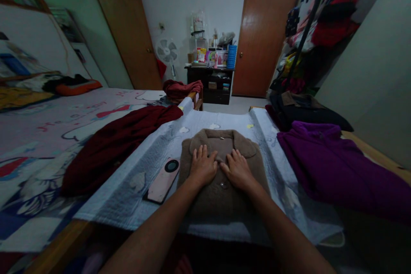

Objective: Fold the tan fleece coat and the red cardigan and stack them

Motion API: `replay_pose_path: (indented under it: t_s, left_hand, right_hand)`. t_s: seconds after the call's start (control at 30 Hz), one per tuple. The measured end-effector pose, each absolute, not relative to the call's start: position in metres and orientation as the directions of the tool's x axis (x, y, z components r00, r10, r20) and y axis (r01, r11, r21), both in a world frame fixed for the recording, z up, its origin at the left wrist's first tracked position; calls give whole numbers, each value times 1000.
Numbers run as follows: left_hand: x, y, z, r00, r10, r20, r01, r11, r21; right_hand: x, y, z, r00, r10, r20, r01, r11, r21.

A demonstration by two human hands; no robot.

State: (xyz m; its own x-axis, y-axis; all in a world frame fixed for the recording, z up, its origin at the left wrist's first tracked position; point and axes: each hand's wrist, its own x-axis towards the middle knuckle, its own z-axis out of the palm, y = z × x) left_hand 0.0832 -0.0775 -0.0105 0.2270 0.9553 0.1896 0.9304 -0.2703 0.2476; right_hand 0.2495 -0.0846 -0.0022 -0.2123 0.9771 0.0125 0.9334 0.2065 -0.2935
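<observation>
A brown collared jacket (pixel 210 205) lies folded in a neat rectangle, collar at the far end, with a button showing down its front. My left hand (pixel 204 166) rests flat on the left of its chest, just below the collar, fingers spread. On the right side my right hand (pixel 236 167) lies flat in the same way, fingers apart, and the two thumbs point toward each other. Neither hand grips the cloth. Beside the jacket's left edge is a pink phone (pixel 163 182) with a round dark camera ring, lying back side up.
Under the jacket spreads a light blue quilted cloth (pixel 125 205). A dark red garment (pixel 118 150) lies left, on the bed's edge. To the right are a folded purple garment (pixel 337 167) and dark folded clothes (pixel 311 111). A fan (pixel 167 51) and black cabinet (pixel 210 77) stand beyond.
</observation>
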Motion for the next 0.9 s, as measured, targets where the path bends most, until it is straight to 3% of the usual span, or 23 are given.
replay_pose_path:
  t_s: [0.43,0.7,0.9]
  left_hand:
    - [56,-50,5,340,906,253,857,-410,313]
    - [31,-40,3,526,850,8,790,-493,364]
    - [31,-20,-9,335,942,-34,899,-309,311]
  right_hand:
    - [253,-95,-4,-209,978,-11,910,191,-368]
    - [254,-96,0,-220,975,-33,903,191,-386]
    - [253,-94,0,-231,972,-52,906,195,-376]
